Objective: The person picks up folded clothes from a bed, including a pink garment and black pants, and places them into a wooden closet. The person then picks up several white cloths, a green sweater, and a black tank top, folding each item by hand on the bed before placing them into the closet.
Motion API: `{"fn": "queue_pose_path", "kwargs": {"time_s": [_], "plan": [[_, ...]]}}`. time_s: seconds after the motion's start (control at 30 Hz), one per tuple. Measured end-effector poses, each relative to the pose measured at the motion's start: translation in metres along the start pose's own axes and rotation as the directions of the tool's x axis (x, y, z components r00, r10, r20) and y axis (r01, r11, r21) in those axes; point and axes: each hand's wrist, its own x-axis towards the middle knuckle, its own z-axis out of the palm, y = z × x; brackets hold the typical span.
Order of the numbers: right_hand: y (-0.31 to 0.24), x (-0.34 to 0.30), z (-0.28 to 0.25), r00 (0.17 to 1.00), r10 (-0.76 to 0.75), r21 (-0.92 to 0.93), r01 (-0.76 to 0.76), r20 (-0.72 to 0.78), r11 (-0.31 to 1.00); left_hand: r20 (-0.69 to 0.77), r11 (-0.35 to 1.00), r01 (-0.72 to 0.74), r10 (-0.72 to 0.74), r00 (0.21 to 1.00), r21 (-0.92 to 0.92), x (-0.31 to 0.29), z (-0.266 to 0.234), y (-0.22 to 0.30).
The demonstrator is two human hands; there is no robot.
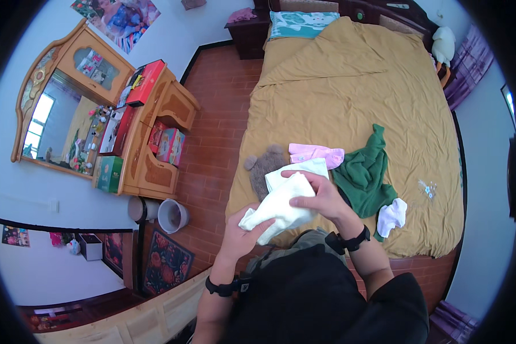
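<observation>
A white cloth (282, 203) is held up between my two hands in front of my body, above the near edge of the bed. My left hand (242, 234) grips its lower left corner, thumb on top. My right hand (322, 199) pinches its upper right side between thumb and fingers. Whether the cloth is a towel or a garment cannot be made out. Just beyond it, another white folded cloth (315, 167) lies on the bed, partly hidden by my right hand. Beside that are a brown fluffy item (265, 166), a folded pink garment (318, 155) and a crumpled green garment (364, 178).
A tan quilt (338, 86) covers the bed, with a crumpled pale cloth (391, 218) at the near right and a teal pillow (304, 24) at the far end. Leftward stand a wooden dressing table (149, 166) with boxes and a white bin (172, 216) on the floor.
</observation>
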Motion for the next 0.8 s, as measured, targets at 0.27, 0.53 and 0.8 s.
{"fn": "queue_pose_path", "kwargs": {"time_s": [0.27,0.53,0.8], "plan": [[-0.010,0.000,0.039,0.788,-0.607,-0.762,0.328,-0.104,0.558,-0.354,0.918,0.027,-0.179,0.918,-0.395,-0.004,0.008,-0.005],[-0.005,0.007,0.067,0.931,-0.363,-0.507,0.292,-0.044,0.811,-0.246,0.938,-0.020,-0.070,0.967,-0.347,-0.018,0.013,-0.004],[-0.010,0.033,0.006,0.938,-0.120,-0.143,0.076,-0.325,0.987,-0.619,0.981,0.008,0.115,0.777,0.193,-0.046,-0.054,-0.007]]}}
